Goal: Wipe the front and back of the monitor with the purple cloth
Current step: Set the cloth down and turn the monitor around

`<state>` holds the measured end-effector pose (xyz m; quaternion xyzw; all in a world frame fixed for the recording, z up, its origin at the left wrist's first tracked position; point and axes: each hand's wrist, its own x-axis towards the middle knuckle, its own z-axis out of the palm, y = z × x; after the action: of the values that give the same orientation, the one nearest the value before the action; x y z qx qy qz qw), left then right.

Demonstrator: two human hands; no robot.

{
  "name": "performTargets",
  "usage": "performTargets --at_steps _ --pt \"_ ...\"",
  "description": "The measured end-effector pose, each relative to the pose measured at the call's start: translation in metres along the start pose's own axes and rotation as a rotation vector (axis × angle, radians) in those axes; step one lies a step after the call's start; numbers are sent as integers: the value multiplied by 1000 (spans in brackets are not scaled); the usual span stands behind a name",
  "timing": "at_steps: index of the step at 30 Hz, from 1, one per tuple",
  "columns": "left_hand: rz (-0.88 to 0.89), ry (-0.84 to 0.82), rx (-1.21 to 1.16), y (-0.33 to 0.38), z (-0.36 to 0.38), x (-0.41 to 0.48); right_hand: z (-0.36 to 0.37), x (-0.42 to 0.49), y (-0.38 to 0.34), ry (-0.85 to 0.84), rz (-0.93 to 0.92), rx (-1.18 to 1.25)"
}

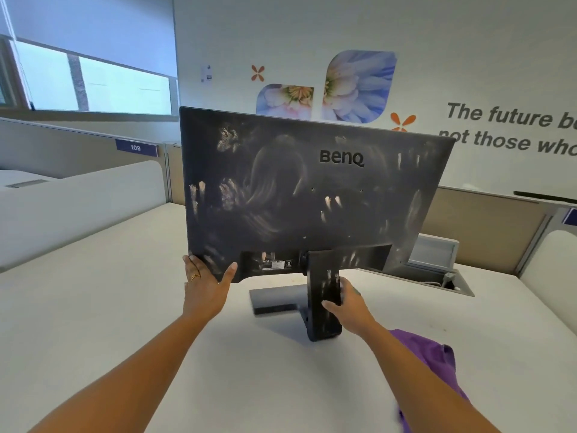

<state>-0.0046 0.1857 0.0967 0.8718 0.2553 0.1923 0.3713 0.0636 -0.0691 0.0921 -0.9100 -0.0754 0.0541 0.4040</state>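
A black BenQ monitor (299,189) stands on the white desk (125,307) with its back toward me, covered in dusty smears and finger marks. My left hand (204,282) holds the panel's lower left corner, fingers behind the edge and thumb on the back. My right hand (349,307) grips the stand's upright neck (323,295) from the right. The purple cloth (434,364) lies on the desk near my right forearm, partly hidden by it; neither hand touches it.
The stand's flat base (274,300) rests mid-desk. An open cable hatch (437,273) sits in the desk behind the monitor at right. Low partitions (487,232) border the desk, with a wall behind.
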Motion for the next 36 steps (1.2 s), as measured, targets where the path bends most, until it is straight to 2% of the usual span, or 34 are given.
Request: performTargets --at_steps 9,19,29,36 --pt "35 22 -16 -11 9 26 11 4 10 -14 8 -112" --pt "39 -100 -59 -7 3 85 31 12 -13 -1 157 -133" --pt "91 -225 -137 1 2 135 55 17 -32 79 231 -150" --pt "112 -213 -165 -4 8 141 63 16 -34 87 221 -213"
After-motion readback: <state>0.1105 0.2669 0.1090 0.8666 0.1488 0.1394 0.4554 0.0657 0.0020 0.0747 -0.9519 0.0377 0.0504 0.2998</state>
